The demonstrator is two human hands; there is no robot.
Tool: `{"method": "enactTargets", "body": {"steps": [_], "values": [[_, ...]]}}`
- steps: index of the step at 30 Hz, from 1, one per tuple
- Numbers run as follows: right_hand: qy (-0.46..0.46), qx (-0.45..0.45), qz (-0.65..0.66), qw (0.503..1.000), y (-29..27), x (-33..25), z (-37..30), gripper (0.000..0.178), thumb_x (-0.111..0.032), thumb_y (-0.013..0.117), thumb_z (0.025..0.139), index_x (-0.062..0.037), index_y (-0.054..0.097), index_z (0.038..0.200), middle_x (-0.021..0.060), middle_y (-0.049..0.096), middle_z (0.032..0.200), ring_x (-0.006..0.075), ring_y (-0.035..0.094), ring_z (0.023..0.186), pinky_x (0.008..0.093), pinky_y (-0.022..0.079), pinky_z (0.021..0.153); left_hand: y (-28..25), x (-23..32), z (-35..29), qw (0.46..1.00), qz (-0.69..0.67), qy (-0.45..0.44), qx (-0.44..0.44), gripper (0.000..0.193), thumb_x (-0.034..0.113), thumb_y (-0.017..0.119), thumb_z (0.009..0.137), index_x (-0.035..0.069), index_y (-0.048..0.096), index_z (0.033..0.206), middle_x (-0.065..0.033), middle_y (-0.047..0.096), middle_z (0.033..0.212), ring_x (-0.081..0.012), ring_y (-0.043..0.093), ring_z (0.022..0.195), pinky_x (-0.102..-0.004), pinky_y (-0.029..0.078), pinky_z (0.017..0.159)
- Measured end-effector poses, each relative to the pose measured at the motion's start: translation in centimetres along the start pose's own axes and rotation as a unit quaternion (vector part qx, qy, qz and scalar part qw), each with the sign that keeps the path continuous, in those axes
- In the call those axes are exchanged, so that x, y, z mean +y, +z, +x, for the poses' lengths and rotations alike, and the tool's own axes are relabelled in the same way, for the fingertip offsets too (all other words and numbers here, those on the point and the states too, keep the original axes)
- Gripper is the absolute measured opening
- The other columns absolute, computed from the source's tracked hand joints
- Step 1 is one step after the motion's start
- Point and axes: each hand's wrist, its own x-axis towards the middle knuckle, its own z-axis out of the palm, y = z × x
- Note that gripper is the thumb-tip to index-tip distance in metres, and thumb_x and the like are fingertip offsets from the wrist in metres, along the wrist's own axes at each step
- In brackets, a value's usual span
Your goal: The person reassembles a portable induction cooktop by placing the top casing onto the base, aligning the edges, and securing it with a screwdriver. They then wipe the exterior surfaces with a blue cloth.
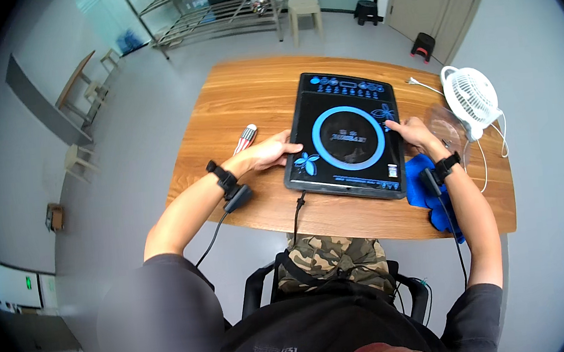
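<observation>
A black induction cooker (349, 146) with a blue ring and blue flower patterns is over the wooden table (246, 88). Its row of control icons faces the far side, and a black cord (299, 208) shows at its near edge. My left hand (274, 151) grips the cooker's left side, thumb on top and fingers partly hidden beneath. On the opposite edge, my right hand (414, 133) holds it too, thumb over the rim. Whether the cooker rests on the table or is slightly raised, I cannot tell.
Beside my left wrist lies a red-and-white striped object with a pale cap (246, 137). Blue cloth (419, 186) lies under my right forearm. A white fan (470, 97) with a cord stands at the right edge, near clear plastic (447, 126). Beyond is a metal rack (213, 20).
</observation>
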Motion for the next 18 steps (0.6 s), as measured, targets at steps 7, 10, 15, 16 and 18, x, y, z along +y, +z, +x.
{"method": "enactTargets", "body": {"steps": [7, 10, 15, 16, 18], "values": [[-0.058, 0.001, 0.017, 0.998, 0.8, 1.3, 1.4, 0.052, -0.045, 0.079, 0.090, 0.0021, 0.066, 0.071, 0.0095, 0.062, 0.068, 0.0154, 0.057, 0.063, 0.0368, 0.047, 0.056, -1.1, -0.9, 0.6, 0.996, 0.063, -0.012, 0.064, 0.056, 0.018, 0.064, 0.102, -0.003, 0.041, 0.149, -0.0093, 0.063, 0.130, -0.0182, 0.063, 0.115, -0.0339, 0.055, 0.095], [-0.147, 0.033, -0.069, 0.986, 0.0, 1.5, -0.4, 0.045, -0.038, 0.076, 0.093, 0.0062, 0.069, 0.089, 0.0163, 0.067, 0.070, 0.0258, 0.067, 0.068, 0.0414, 0.052, 0.065, -0.9, -1.1, 0.3, 0.993, 0.086, 0.015, 0.077, 0.051, 0.023, 0.069, 0.101, -0.003, 0.050, 0.140, -0.0103, 0.067, 0.121, -0.0162, 0.065, 0.108, -0.0299, 0.054, 0.087], [-0.236, 0.054, -0.295, 0.924, -3.8, 2.6, -10.7, 0.051, -0.032, 0.075, 0.091, -0.0027, 0.062, 0.129, 0.0209, 0.063, 0.118, 0.0384, 0.063, 0.110, 0.0448, 0.052, 0.092, -0.5, -1.3, -0.1, 0.977, 0.152, 0.025, 0.145, 0.044, 0.026, 0.074, 0.097, -0.003, 0.057, 0.126, -0.0063, 0.067, 0.106, -0.0147, 0.066, 0.095, -0.0271, 0.055, 0.076], [-0.234, 0.046, -0.331, 0.913, -4.6, 3.5, -12.5, 0.056, -0.034, 0.076, 0.089, -0.0027, 0.061, 0.133, 0.0212, 0.058, 0.124, 0.0398, 0.057, 0.118, 0.0459, 0.050, 0.098, -0.3, -1.6, 0.1, 0.976, 0.147, 0.031, 0.155, 0.043, 0.027, 0.075, 0.097, -0.002, 0.058, 0.124, -0.0053, 0.066, 0.103, -0.0137, 0.066, 0.092, -0.0261, 0.055, 0.073], [-0.166, -0.006, -0.366, 0.916, -5.0, 5.8, -14.8, 0.070, -0.044, 0.077, 0.088, -0.0134, 0.054, 0.147, 0.0226, 0.048, 0.144, 0.0451, 0.045, 0.135, 0.0583, 0.045, 0.105, 0.1, -1.9, 0.0, 0.975, 0.142, 0.032, 0.170, 0.040, 0.027, 0.077, 0.096, -0.001, 0.059, 0.117, -0.0014, 0.063, 0.093, -0.0101, 0.064, 0.082, -0.0226, 0.053, 0.065]]}}
